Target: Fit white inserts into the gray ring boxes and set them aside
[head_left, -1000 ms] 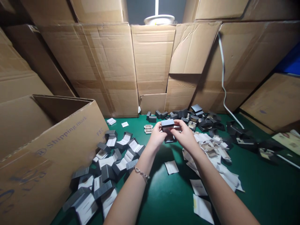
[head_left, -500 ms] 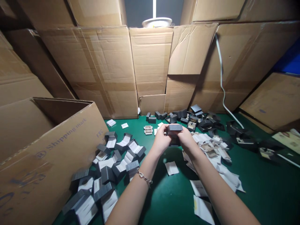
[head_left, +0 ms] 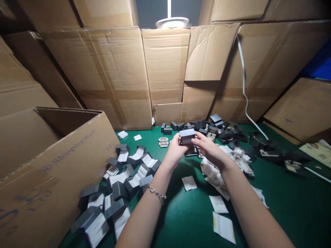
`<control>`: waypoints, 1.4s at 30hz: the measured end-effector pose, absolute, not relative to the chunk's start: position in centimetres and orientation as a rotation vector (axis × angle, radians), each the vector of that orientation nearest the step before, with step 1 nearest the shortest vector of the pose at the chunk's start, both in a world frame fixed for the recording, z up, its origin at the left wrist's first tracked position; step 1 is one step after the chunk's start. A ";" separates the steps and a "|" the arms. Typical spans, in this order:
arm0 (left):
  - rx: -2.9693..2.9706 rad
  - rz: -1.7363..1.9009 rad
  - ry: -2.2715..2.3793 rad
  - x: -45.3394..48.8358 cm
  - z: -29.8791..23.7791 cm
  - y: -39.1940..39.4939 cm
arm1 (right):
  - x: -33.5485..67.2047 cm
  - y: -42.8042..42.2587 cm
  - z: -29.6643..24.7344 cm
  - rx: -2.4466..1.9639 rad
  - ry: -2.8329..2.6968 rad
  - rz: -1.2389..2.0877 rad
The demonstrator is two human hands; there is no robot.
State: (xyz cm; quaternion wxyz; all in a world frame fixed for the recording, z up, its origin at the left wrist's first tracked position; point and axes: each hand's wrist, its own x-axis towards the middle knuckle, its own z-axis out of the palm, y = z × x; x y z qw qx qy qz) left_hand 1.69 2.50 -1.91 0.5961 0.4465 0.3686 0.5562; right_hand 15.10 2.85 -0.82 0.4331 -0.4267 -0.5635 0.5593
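Here we are: the left hand (head_left: 177,151) and right hand (head_left: 208,146) grip one dark box (head_left: 187,135) between them, lid raised (contents mostly hidden), above the worktop (head_left: 173,220) toward its far edge. White-lined open boxes (head_left: 119,190) crowd the left edge, beside a carton (head_left: 77,165).

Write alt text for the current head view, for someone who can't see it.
A person's left-hand grip and right-hand grip hold an open dark box at a green table. White-lined dark boxes lie left beside a large carton; white papers lie right; more dark boxes and stacked cardboard boxes stand behind.
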 end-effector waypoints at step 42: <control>0.489 1.534 0.759 -2.5 -0.4 3.9 | 11.7 3.6 -7.9 -1.689 -2.451 0.431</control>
